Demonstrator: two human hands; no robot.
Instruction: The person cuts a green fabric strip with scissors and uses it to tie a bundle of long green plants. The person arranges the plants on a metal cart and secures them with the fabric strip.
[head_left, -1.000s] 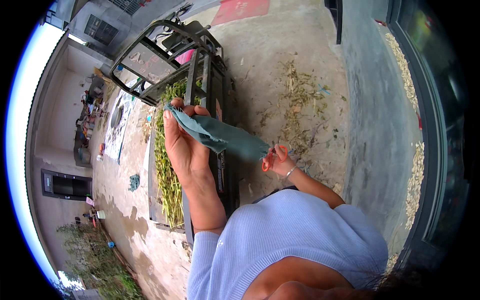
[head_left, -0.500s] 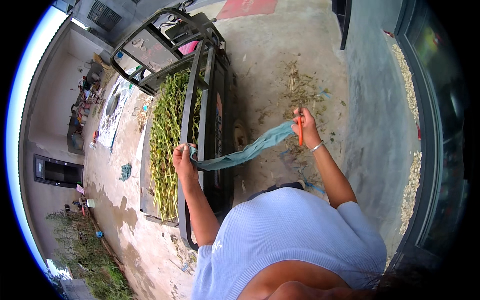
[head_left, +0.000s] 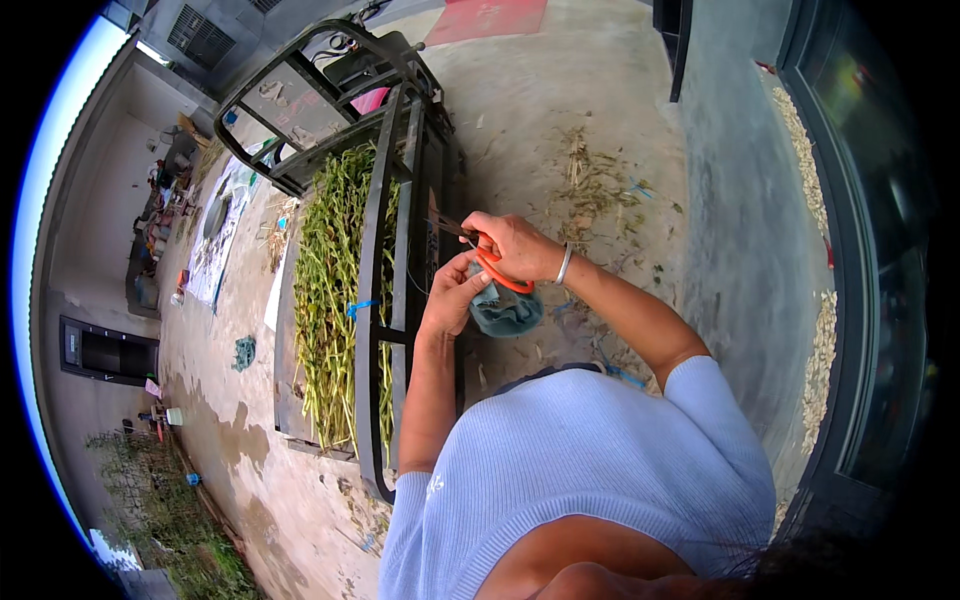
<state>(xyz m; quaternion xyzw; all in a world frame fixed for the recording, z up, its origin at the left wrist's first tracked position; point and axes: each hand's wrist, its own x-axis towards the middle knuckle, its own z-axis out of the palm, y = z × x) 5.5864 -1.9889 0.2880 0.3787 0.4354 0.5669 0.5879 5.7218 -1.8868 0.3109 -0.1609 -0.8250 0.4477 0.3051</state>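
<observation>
My left hand [head_left: 454,298] is closed in a pinch on a blue-green cloth strip [head_left: 508,314], which hangs in a folded loop below my hands. Just beside it, my right hand [head_left: 518,247] grips a pair of scissors with orange handles [head_left: 510,282]. The dark blades stick out to the left, past my fingers and near the cart's side rail. Both hands are close together, so part of the cloth between them is hidden. Whether my right hand also grips the cloth, I cannot tell.
On my left stands a three-wheeled cart with a dark metal frame [head_left: 375,230], loaded with cut green plants [head_left: 335,290]. A blue tie [head_left: 362,308] is on its rail. Dry plant scraps [head_left: 590,180] litter the concrete beyond my hands. A dark-framed glass door [head_left: 870,300] lines the right.
My hands were far apart with the strip stretched between them. Now my right hand has come left to meet my left, which moved right and slightly up; the cloth sags into a loop.
</observation>
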